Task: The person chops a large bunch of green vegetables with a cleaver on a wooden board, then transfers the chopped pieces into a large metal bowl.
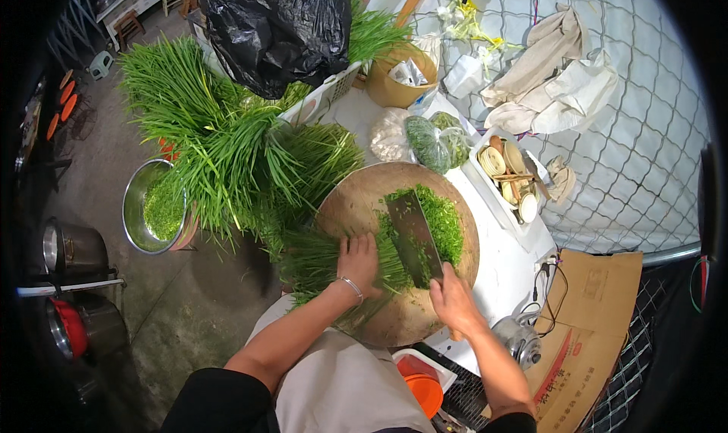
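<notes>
My right hand (456,301) grips the handle of a broad cleaver (414,237), whose blade has green bits stuck to it. The blade lies over the cut end of a bunch of garlic chives (315,262) on a round wooden chopping block (355,194). With fingers spread over the bunch, my left hand (359,262) holds it down on the block; a bracelet circles the wrist. Finely chopped chives (443,222) are heaped beyond and to the right of the blade. The stalks under my left palm are partly hidden.
Long uncut chives (199,114) overflow a white basket (327,94) under a black plastic bag (278,35). A metal bowl (132,205) with chopped greens stands left. Bagged greens (429,143), a utensil tray (497,197) and a metal kettle (517,339) surround the block's right side.
</notes>
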Motion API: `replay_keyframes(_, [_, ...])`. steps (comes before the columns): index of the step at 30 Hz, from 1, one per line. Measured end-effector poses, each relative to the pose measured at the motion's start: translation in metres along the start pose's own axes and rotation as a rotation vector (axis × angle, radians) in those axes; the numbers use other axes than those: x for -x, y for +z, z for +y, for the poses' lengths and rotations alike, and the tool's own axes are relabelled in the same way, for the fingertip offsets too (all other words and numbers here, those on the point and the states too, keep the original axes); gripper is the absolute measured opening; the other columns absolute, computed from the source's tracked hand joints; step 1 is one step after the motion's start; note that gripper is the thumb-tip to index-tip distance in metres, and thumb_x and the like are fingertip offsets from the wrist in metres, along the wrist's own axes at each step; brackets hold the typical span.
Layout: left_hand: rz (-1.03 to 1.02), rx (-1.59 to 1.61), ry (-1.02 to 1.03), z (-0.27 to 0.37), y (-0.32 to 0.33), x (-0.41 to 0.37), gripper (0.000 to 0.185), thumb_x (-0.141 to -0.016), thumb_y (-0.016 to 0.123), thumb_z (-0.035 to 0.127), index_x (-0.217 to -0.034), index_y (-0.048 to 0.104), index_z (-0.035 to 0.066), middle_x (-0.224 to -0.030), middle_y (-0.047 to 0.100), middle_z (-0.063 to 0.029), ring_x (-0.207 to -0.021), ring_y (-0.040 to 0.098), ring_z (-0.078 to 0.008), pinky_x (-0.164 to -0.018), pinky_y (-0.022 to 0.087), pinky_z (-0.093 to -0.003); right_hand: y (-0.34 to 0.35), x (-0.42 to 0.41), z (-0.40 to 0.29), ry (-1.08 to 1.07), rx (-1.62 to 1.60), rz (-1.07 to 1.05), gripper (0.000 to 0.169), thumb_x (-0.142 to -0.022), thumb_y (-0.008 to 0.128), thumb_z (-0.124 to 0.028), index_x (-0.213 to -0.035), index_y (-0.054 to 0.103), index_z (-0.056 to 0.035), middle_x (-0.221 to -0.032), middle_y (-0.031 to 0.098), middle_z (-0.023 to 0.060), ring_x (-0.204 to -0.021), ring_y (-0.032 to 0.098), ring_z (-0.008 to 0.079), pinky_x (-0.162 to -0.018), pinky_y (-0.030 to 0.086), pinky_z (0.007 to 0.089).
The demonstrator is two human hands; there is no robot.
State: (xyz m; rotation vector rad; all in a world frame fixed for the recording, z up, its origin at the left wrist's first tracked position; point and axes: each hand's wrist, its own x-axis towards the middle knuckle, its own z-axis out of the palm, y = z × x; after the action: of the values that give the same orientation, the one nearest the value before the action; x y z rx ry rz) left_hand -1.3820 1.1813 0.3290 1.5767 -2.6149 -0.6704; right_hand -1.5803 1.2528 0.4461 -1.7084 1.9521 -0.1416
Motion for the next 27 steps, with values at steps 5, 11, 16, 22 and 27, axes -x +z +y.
replay_keyframes(5, [-0.037, -0.046, -0.004, 0.008, 0.004, -0.004, 0.128, -0.05, 0.093, 0.053, -0.145, 0.036, -0.009, -0.133, 0.05, -0.0195, -0.126, 0.047, -0.0333, -0.111, 0.034, -0.0509, -0.022, 0.032, -0.022, 0.112, 0.026, -0.177, 0.024, -0.096, 0.056, -0.01, -0.109, 0.044, 0.0067, -0.074, 0.063, 0.0298, -0.075, 0.065, 0.0508, -0.066, 0.049, 0.0544])
replay_keyframes(11, [-0.066, -0.055, 0.013, 0.011, 0.008, -0.005, 0.122, -0.051, 0.094, 0.049, -0.144, 0.039, -0.007, -0.128, 0.052, -0.0166, -0.12, 0.05, -0.0315, -0.103, 0.039, -0.049, 0.011, 0.002, 0.0, 0.041, -0.025, -0.183, 0.024, -0.096, 0.057, -0.012, -0.107, 0.045, 0.0058, -0.073, 0.063, 0.0298, -0.072, 0.064, 0.0513, -0.064, 0.049, 0.057])
replay_keyframes(16, [0.022, -0.03, 0.024, 0.008, 0.024, -0.004, 0.12, -0.05, 0.095, 0.045, -0.144, 0.039, -0.007, -0.129, 0.052, -0.0159, -0.12, 0.05, -0.0306, -0.104, 0.04, -0.047, 0.08, -0.03, 0.023, 0.022, 0.018, 0.039, 0.036, -0.098, 0.056, -0.018, -0.12, 0.047, 0.0094, -0.077, 0.065, 0.0305, -0.073, 0.063, 0.0524, -0.065, 0.05, 0.0584])
replay_keyframes(22, [0.142, 0.047, 0.031, -0.003, 0.005, 0.004, 0.121, -0.051, 0.095, 0.046, -0.145, 0.04, -0.008, -0.131, 0.051, -0.0176, -0.123, 0.049, -0.0318, -0.11, 0.037, -0.0453, 0.024, -0.011, 0.0, 0.103, -0.059, 0.017, 0.029, -0.098, 0.053, -0.018, -0.117, 0.046, 0.0041, -0.081, 0.066, 0.0328, -0.082, 0.064, 0.0542, -0.077, 0.051, 0.0596])
replay_keyframes(27, [0.035, -0.017, 0.006, 0.002, 0.006, 0.002, 0.12, -0.052, 0.094, 0.047, -0.144, 0.041, -0.009, -0.133, 0.05, -0.0184, -0.124, 0.048, -0.0323, -0.11, 0.037, -0.0479, -0.027, 0.025, -0.031, 0.116, 0.0, -0.168, 0.024, -0.097, 0.055, -0.013, -0.111, 0.046, 0.0042, -0.078, 0.065, 0.0284, -0.076, 0.065, 0.0489, -0.07, 0.05, 0.0546])
